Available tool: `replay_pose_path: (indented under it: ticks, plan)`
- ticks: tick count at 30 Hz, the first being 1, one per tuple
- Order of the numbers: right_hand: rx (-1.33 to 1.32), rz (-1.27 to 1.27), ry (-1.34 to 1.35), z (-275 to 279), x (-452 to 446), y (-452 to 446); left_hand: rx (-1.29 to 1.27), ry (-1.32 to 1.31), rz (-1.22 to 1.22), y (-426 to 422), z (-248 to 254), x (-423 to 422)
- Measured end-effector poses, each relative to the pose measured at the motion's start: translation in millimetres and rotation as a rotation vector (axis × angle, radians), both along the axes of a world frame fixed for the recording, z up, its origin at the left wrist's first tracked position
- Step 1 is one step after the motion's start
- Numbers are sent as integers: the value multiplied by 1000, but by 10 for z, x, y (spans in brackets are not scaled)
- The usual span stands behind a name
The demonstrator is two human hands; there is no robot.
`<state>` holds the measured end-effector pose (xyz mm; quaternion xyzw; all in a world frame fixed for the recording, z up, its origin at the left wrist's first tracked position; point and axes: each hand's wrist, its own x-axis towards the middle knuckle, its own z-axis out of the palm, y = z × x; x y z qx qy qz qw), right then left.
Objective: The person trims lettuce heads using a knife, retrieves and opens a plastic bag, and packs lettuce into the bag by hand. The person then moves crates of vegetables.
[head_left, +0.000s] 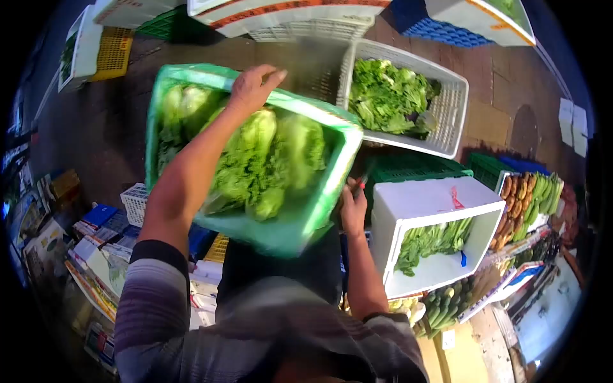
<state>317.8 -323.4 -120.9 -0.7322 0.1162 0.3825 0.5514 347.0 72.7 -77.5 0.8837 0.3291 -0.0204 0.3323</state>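
A box lined with green plastic (345,121) sits in front of me, packed with heads of leafy lettuce (246,159). My left arm reaches across the lettuce, and my left hand (255,88) is on the box's far rim, its fingers bent over the edge. My right hand (353,207) is low beside the box's right side. Its fingers are closed round a small dark tool with a red part (363,184), whose kind I cannot make out. Some lettuce and the lower side of the liner look blurred.
Beyond the box's right end stands a pale plastic crate (456,115) of loose lettuce leaves. A white foam box (440,195) of greens is close to my right hand. Cucumbers (447,303) and other vegetables lie at the right. Newspapers and boxes (105,242) are at the left.
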Motion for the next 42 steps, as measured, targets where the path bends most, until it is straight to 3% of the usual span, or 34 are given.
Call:
replay_pose_path:
  ticks: [1, 2, 5, 7, 9, 10, 11, 13, 15, 17, 18, 21, 27, 31, 32, 33, 35, 36, 42]
  plan:
    - [16, -37, -14, 127, -203, 3, -92, -181, 46, 90, 36, -99]
    - [32, -73, -28, 253, -403, 9, 10, -260, 32, 215, 72, -255]
    - [-87, -13, -97, 652, -1062, 50, -42, -335, 188, 599, 422, -968]
    - [-145, -13, -129, 666, -1512, 88, 211, -177, 300, 933, 409, -1616]
    - [-313, 60, -324, 576, -1854, 171, 345, -114, 415, 1295, 347, -2358]
    - [-268, -65, -370, 645, -1920, 319, 421, -16, 432, 1461, 218, -2735]
    - [-352, -20, -419, 558, -1924, 362, 492, 87, 453, 1602, 32, -3119]
    - [-542, 73, -484, 389, -1965, 260, 305, 121, 439, 1772, -423, -3830]
    - [-652, 99, -422, 462, -1862, 360, -167, 235, 352, 1712, -469, -4091]
    - [-767, 137, -314, 515, -1821, 355, -112, 116, 373, 1359, -197, -3973]
    - [-772, 173, -453, 290, -1888, 213, -121, 116, 407, 1364, -209, -3957]
    - [-778, 235, -363, 397, -1794, 190, -21, 232, 413, 1356, -332, -3919]
    - [-854, 192, -371, 302, -1810, 45, 34, 120, 407, 1155, -250, -3801]
    - [-857, 181, -392, 518, -1729, -27, -123, 34, 358, 1211, -244, -3898]
    - [-886, 164, -381, 511, -1770, -26, -153, 130, 354, 1268, -224, -3954]
    - [-906, 169, -373, 554, -1704, -105, -87, 110, 358, 1226, -196, -3903]
    - [-873, 133, -494, 429, -1659, -424, 50, 79, 373, 972, -294, -3887]
    - [-896, 129, -529, 419, -1646, -571, -200, 144, 289, 674, 115, -3706]
    - [-989, 61, -537, 425, -1594, -1456, -169, 171, 108, -151, -12, -3689]
